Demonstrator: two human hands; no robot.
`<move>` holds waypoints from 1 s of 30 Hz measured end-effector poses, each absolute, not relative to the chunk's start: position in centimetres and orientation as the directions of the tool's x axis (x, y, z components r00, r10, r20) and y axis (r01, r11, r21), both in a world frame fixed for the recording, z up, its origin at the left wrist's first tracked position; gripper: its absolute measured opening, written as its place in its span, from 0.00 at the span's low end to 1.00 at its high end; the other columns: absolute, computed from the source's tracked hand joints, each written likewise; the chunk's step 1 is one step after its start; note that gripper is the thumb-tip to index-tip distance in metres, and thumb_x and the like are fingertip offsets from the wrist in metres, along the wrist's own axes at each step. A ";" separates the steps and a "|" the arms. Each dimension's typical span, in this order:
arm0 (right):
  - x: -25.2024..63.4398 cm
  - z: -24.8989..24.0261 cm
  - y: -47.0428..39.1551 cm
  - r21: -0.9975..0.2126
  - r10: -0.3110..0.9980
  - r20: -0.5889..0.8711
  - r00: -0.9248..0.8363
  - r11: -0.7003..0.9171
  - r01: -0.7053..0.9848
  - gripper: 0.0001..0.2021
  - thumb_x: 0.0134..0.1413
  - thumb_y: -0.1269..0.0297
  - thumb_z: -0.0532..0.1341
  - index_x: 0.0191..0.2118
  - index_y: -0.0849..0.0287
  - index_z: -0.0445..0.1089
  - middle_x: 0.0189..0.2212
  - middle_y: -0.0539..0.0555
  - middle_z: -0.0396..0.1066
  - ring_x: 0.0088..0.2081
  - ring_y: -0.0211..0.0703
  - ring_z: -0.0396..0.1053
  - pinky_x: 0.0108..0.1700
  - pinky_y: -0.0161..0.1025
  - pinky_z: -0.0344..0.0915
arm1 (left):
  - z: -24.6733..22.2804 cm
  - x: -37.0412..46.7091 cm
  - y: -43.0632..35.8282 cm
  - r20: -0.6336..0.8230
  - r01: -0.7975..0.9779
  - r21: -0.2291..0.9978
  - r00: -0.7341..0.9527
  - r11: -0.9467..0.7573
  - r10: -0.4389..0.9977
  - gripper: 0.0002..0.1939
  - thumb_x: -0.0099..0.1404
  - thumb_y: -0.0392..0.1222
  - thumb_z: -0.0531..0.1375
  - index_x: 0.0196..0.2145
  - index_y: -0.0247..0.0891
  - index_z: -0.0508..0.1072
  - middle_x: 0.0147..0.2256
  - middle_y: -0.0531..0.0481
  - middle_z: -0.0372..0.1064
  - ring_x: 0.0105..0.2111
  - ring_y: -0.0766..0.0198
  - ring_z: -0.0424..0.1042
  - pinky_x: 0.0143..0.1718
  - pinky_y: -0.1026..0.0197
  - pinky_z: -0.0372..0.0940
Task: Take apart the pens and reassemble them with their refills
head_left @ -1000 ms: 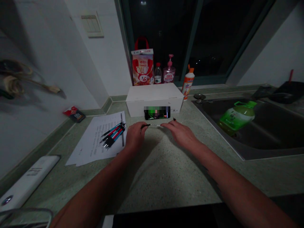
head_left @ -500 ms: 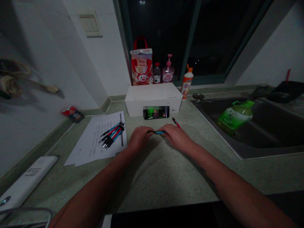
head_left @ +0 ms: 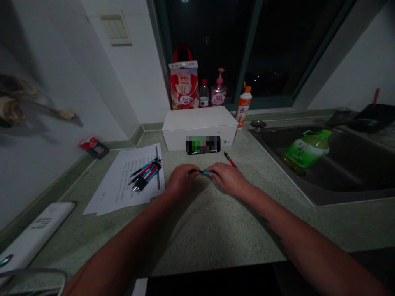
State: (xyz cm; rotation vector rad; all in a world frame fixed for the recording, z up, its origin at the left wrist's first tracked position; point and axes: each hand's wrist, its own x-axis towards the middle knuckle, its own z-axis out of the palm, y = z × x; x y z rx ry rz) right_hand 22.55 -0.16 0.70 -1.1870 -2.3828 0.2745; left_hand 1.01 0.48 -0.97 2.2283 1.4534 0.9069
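Observation:
Between my two hands, just above or on the counter, is a blue and black pen [head_left: 206, 172]. My left hand [head_left: 182, 177] pinches its dark end, while the fingers of my right hand [head_left: 228, 176] close on the blue end. Most of the pen's two ends is hidden by my fingers. A red and black pen [head_left: 229, 159] lies on the counter just beyond my right hand. Off to the left, several blue, red and black pens [head_left: 145, 174] rest in a loose pile on printed paper sheets [head_left: 114, 185].
A phone [head_left: 203, 146] leans against a white box [head_left: 197, 123] behind my hands. At right, a sink [head_left: 333, 181] holds a green-labelled jug [head_left: 308, 149]. An orange and white bottle [head_left: 243, 107] stands beside the box. A white device [head_left: 37, 230] lies at the left edge.
Both hands stay in nearly the same place with the pen between them. The view has shifted very slightly; nothing else has visibly moved.

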 end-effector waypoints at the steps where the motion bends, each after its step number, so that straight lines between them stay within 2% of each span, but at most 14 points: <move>1: 22.5 0.8 -0.2 -0.371 0.795 0.313 -0.520 0.606 0.704 0.09 0.65 0.70 0.57 0.46 0.55 0.73 0.42 0.55 0.76 0.46 0.49 0.72 0.49 0.46 0.68 | -0.9 1.0 0.5 0.325 0.688 0.591 0.275 -0.421 0.905 0.07 0.64 0.37 0.61 0.37 0.44 0.79 0.38 0.48 0.78 0.42 0.56 0.74 0.47 0.53 0.64; 9: 22.4 0.4 0.0 -0.395 0.814 0.276 -0.511 0.581 0.712 0.10 0.65 0.70 0.57 0.46 0.56 0.75 0.42 0.56 0.77 0.45 0.50 0.73 0.47 0.46 0.68 | -1.1 1.2 0.4 0.323 0.652 0.613 0.310 -0.447 0.894 0.06 0.62 0.37 0.62 0.36 0.44 0.79 0.36 0.49 0.78 0.40 0.55 0.73 0.46 0.52 0.65; 13: 22.4 0.2 0.1 -0.533 0.838 0.262 -0.478 0.539 0.653 0.11 0.64 0.69 0.58 0.47 0.55 0.76 0.43 0.56 0.78 0.45 0.48 0.74 0.47 0.44 0.67 | -0.8 1.3 0.2 0.270 0.608 0.709 0.233 -0.357 0.934 0.06 0.62 0.38 0.62 0.36 0.42 0.80 0.37 0.48 0.78 0.39 0.57 0.74 0.45 0.54 0.66; 16: 22.4 0.1 0.3 -0.678 0.869 0.209 -0.449 0.459 0.574 0.12 0.63 0.71 0.57 0.46 0.56 0.77 0.38 0.54 0.79 0.39 0.44 0.75 0.43 0.41 0.67 | -0.3 1.3 0.1 0.200 0.543 0.783 0.245 -0.305 0.949 0.06 0.63 0.39 0.62 0.37 0.40 0.80 0.36 0.49 0.79 0.37 0.59 0.76 0.43 0.57 0.68; 19: 22.5 0.0 0.4 -0.731 0.869 0.150 -0.472 0.419 0.539 0.11 0.60 0.72 0.58 0.44 0.57 0.77 0.33 0.53 0.78 0.35 0.42 0.74 0.40 0.38 0.66 | 0.0 1.0 0.2 0.200 0.566 0.745 0.318 -0.354 0.927 0.05 0.61 0.39 0.64 0.35 0.41 0.80 0.35 0.50 0.79 0.37 0.59 0.75 0.43 0.57 0.67; 23: 22.5 -0.3 0.6 -0.808 0.871 0.093 -0.482 0.349 0.474 0.11 0.59 0.72 0.58 0.41 0.59 0.77 0.31 0.53 0.77 0.33 0.41 0.73 0.38 0.38 0.65 | 0.0 0.7 0.3 0.277 0.597 0.647 0.395 -0.474 0.876 0.06 0.60 0.37 0.64 0.35 0.44 0.81 0.34 0.50 0.79 0.37 0.59 0.74 0.44 0.57 0.66; 26: 22.5 -0.7 0.8 -0.916 0.883 0.030 -0.468 0.211 0.341 0.09 0.59 0.72 0.56 0.40 0.60 0.74 0.30 0.53 0.76 0.29 0.38 0.71 0.34 0.36 0.66 | -0.2 0.7 0.3 0.273 0.600 0.631 0.422 -0.492 0.865 0.08 0.61 0.38 0.64 0.37 0.45 0.81 0.35 0.50 0.79 0.36 0.60 0.74 0.42 0.57 0.65; 30: 22.2 -1.2 0.8 -0.970 0.899 -0.006 -0.438 0.101 0.222 0.03 0.56 0.71 0.60 0.37 0.59 0.70 0.27 0.51 0.74 0.25 0.36 0.69 0.29 0.34 0.64 | -0.4 1.0 0.1 0.223 0.590 0.642 0.467 -0.490 0.856 0.09 0.64 0.38 0.62 0.41 0.44 0.81 0.37 0.49 0.80 0.36 0.60 0.74 0.42 0.57 0.65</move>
